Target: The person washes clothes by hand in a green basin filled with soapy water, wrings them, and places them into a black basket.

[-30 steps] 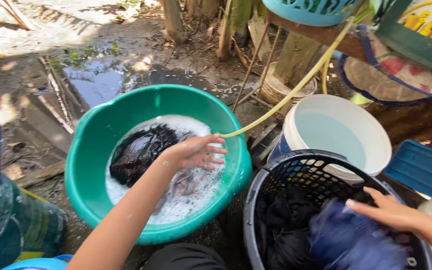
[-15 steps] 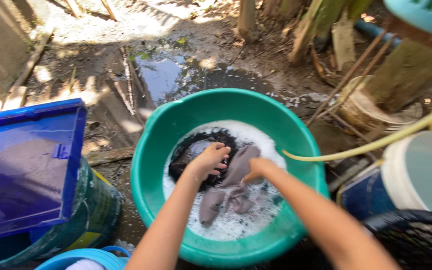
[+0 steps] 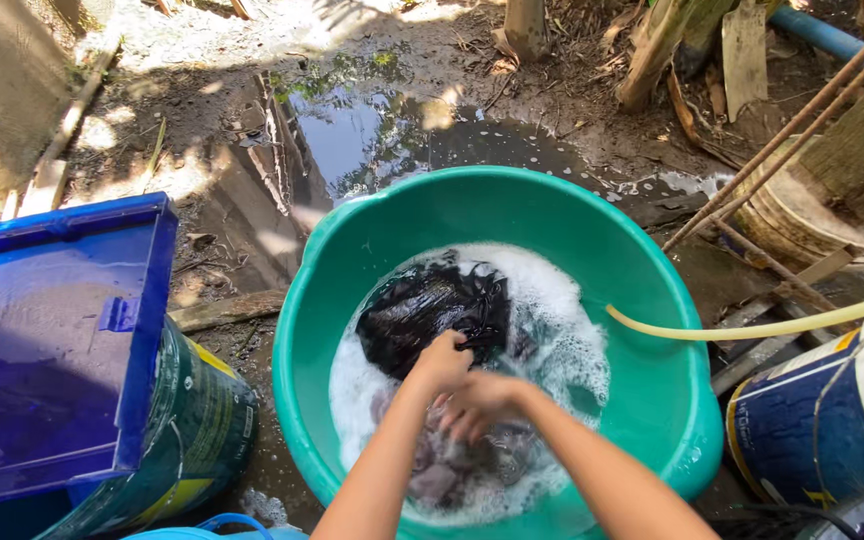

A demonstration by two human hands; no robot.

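A green plastic basin (image 3: 592, 250) sits on muddy ground, filled with white suds. A black garment (image 3: 430, 305) bulges above the foam at the far side. My left hand (image 3: 442, 362) and my right hand (image 3: 477, 400) are pressed together in the soapy water, both closed on a grey cloth (image 3: 442, 470) that lies mostly under the foam below them. The left hand's knuckles touch the edge of the black garment.
A yellow hose (image 3: 762, 325) hangs over the basin's right rim. A blue plastic crate (image 3: 47, 340) rests on a green drum (image 3: 202, 420) at the left. At the right stands a blue-and-white bucket (image 3: 822, 420). A puddle (image 3: 352, 140) lies behind the basin.
My right hand came from the black basket into the basin and joined the left on the grey cloth. The cloth has sunk deeper into the suds, and the view has swung left.
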